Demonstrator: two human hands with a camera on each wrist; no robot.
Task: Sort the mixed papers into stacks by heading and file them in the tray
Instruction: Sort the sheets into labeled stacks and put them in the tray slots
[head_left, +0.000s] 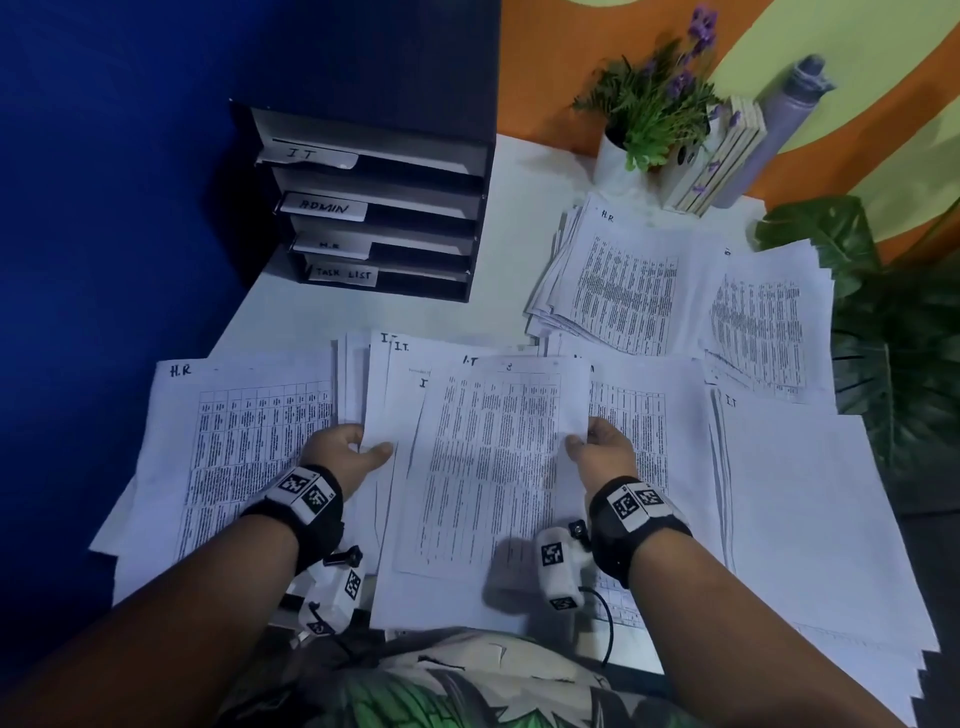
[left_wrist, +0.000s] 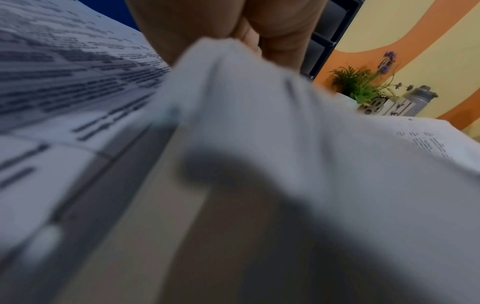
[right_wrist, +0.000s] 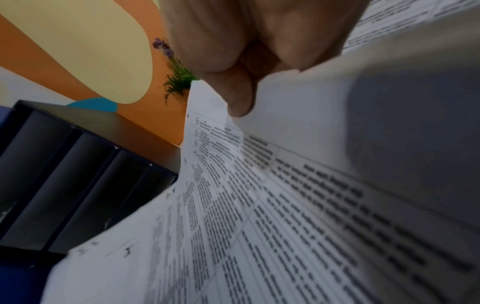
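Note:
A fanned bundle of I.T. papers (head_left: 483, 457) lies in front of me on the white desk (head_left: 291, 312). My left hand (head_left: 353, 449) pinches the bundle's left edge, thumb on top. My right hand (head_left: 592, 441) pinches its right edge; the right wrist view shows the thumb (right_wrist: 239, 96) pressed on a printed sheet (right_wrist: 259, 205). In the left wrist view the held sheets (left_wrist: 246, 115) curl up under my palm. An H.R sheet (head_left: 234, 447) lies to the left. A black file tray (head_left: 384, 208) with slots labelled IT, ADMIN, H.R and TASK LIST stands at the back left.
An H.R pile (head_left: 618, 275) and more loose sheets (head_left: 758, 322) sit at the back right, and a blank-backed I.T. stack (head_left: 800, 519) lies at the right. A potted lavender (head_left: 649, 114), small books (head_left: 717, 156) and a grey bottle (head_left: 779, 119) stand by the wall.

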